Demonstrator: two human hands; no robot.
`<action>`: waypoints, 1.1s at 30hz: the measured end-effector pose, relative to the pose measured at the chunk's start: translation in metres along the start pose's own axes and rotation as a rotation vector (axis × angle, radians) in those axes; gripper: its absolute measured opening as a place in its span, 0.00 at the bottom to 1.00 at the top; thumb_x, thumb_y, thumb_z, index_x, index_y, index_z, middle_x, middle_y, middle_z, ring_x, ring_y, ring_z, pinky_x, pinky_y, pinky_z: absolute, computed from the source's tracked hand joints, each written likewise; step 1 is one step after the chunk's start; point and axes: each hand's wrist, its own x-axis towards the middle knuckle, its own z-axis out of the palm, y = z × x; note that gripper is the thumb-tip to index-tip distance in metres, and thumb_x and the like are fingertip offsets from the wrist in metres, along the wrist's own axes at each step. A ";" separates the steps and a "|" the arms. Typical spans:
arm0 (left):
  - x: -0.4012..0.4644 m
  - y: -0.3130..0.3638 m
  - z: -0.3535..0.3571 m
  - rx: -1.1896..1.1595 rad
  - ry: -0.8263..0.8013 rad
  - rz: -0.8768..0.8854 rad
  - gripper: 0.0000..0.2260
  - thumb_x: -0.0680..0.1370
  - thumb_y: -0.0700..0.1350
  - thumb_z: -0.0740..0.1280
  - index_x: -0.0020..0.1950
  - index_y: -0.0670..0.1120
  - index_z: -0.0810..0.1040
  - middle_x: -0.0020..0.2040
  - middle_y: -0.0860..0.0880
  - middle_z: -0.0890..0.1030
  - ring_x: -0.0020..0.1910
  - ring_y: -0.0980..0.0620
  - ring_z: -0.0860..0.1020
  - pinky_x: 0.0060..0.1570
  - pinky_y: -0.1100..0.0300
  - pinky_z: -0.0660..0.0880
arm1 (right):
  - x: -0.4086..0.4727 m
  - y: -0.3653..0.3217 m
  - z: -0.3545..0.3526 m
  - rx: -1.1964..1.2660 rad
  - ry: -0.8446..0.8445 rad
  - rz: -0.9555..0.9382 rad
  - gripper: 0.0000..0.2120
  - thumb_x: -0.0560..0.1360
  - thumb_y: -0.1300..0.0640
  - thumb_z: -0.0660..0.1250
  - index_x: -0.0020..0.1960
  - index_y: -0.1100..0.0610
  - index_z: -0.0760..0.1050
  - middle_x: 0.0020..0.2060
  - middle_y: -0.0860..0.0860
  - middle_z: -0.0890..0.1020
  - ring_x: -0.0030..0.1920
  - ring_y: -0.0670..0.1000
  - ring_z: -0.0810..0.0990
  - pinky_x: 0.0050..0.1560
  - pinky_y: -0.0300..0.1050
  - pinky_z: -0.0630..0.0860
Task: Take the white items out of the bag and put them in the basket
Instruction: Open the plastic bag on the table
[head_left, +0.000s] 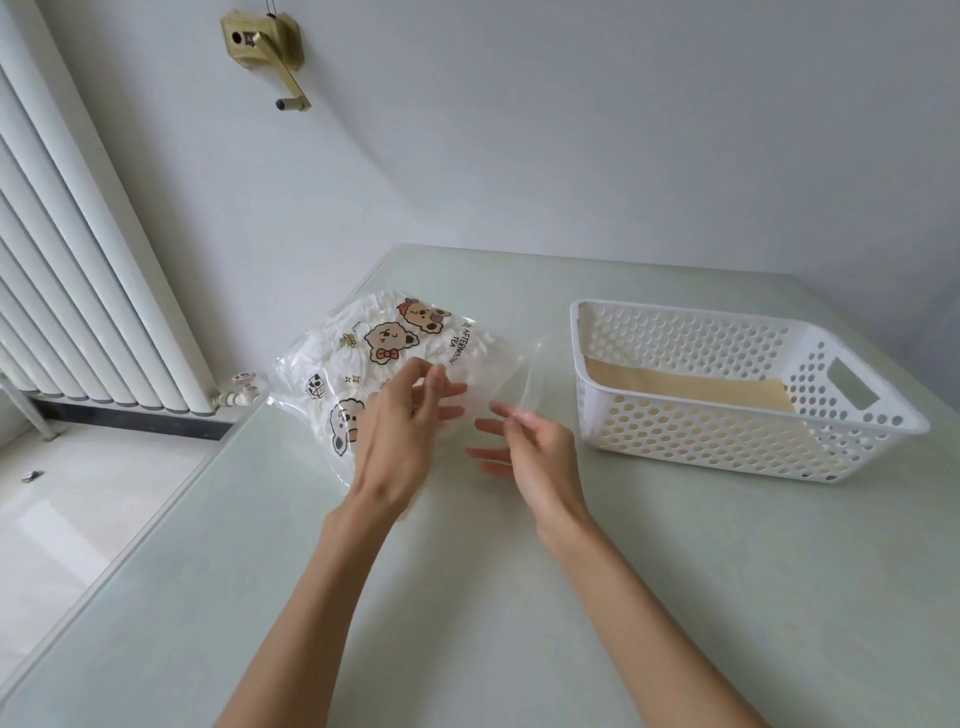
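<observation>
A clear plastic bag (387, 340) printed with cartoon bears lies on the table's left side, stuffed with crumpled white items (332, 400). Its open, empty clear end points right, toward the basket. My left hand (400, 436) is over the bag, thumb and forefinger pinching the upper layer of plastic near the mouth. My right hand (540, 457) pinches the clear edge of the mouth on the near side, its other fingers spread. To the right stands the white perforated basket (675, 310), with only a tan sheet on its floor.
The pale green table (467, 597) ends at a left edge close behind the bag. Beyond that edge are a white radiator (78, 291) with a valve (241, 387) and the floor. A brass crank fitting (265, 47) hangs on the wall.
</observation>
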 end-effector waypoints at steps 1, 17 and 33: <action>0.002 -0.001 -0.003 -0.017 0.041 -0.012 0.13 0.83 0.51 0.57 0.44 0.45 0.72 0.46 0.52 0.85 0.42 0.55 0.84 0.49 0.46 0.79 | -0.002 0.001 -0.001 -0.050 -0.019 -0.025 0.14 0.82 0.63 0.53 0.60 0.52 0.73 0.47 0.50 0.83 0.35 0.51 0.84 0.36 0.40 0.79; -0.004 0.008 0.009 0.132 0.133 0.097 0.18 0.84 0.53 0.51 0.39 0.46 0.68 0.32 0.51 0.78 0.31 0.46 0.76 0.40 0.45 0.74 | 0.002 -0.020 -0.015 0.240 -0.050 -0.036 0.15 0.74 0.69 0.61 0.54 0.54 0.77 0.50 0.49 0.82 0.44 0.49 0.82 0.41 0.39 0.77; -0.002 0.014 0.003 0.187 0.014 0.182 0.26 0.75 0.57 0.69 0.28 0.49 0.58 0.23 0.54 0.61 0.26 0.47 0.67 0.34 0.49 0.74 | -0.016 -0.020 -0.006 0.357 0.054 0.078 0.11 0.72 0.49 0.72 0.45 0.57 0.80 0.37 0.44 0.84 0.41 0.46 0.83 0.40 0.38 0.79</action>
